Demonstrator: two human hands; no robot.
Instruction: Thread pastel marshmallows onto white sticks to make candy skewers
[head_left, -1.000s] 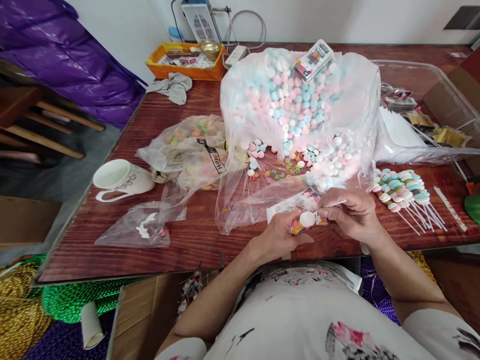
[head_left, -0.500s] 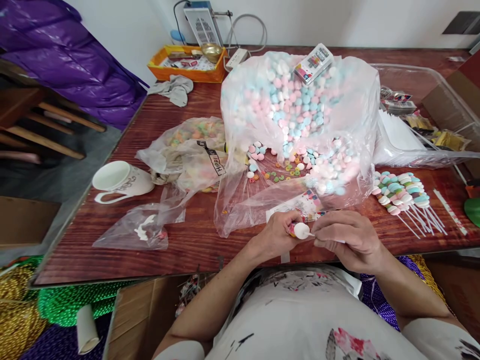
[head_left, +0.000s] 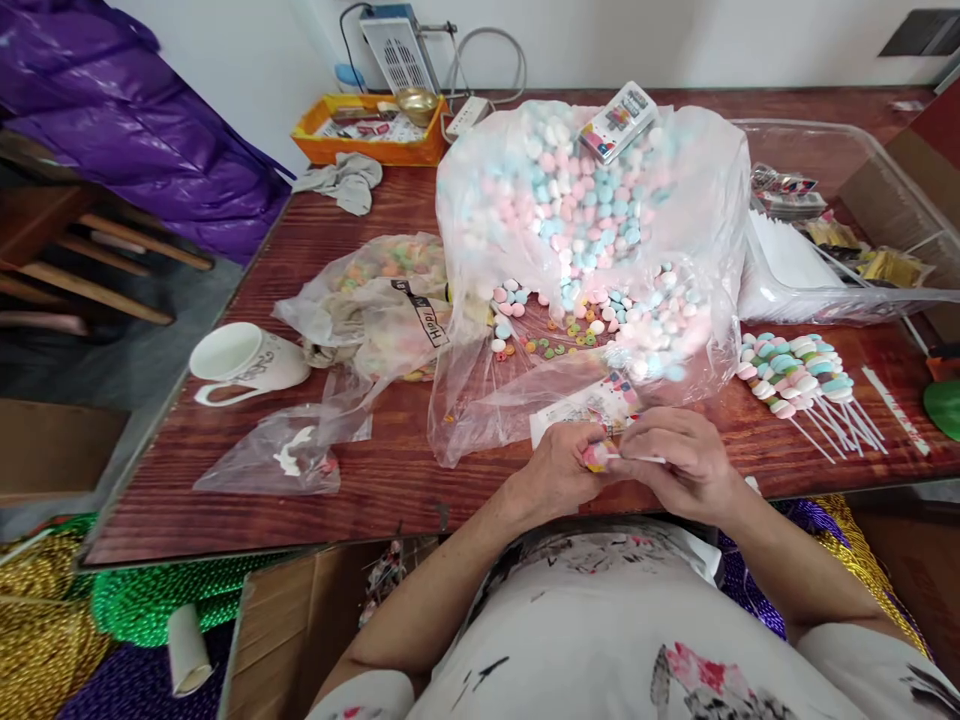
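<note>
My left hand point(head_left: 561, 466) is closed around some pink and yellow candy pieces point(head_left: 595, 457), mostly hidden by its fingers. Out of them a thin white stick point(head_left: 643, 459) points to the right, pinched by the fingers of my right hand point(head_left: 681, 462). Both hands are close together above the table's front edge. Just beyond them lies a printed white card point(head_left: 574, 410), partly under clear plastic. A large clear bag point(head_left: 694, 165) of pastel candies lies open behind, with loose candies and small coloured rings at its mouth.
Candy-loaded sticks point(head_left: 799, 372) lie in a pile at right, before a clear plastic bin point(head_left: 847, 305). To the left are a white mug point(head_left: 251, 360), a bag of coloured rings point(head_left: 382, 265) and a small clear bag point(head_left: 247, 465). An orange tray point(head_left: 367, 150) stands at the back.
The candy and stick have turned in my hands: the white round face seen before no longer shows, and the stick now lies level toward the right. The view has shifted slightly.
</note>
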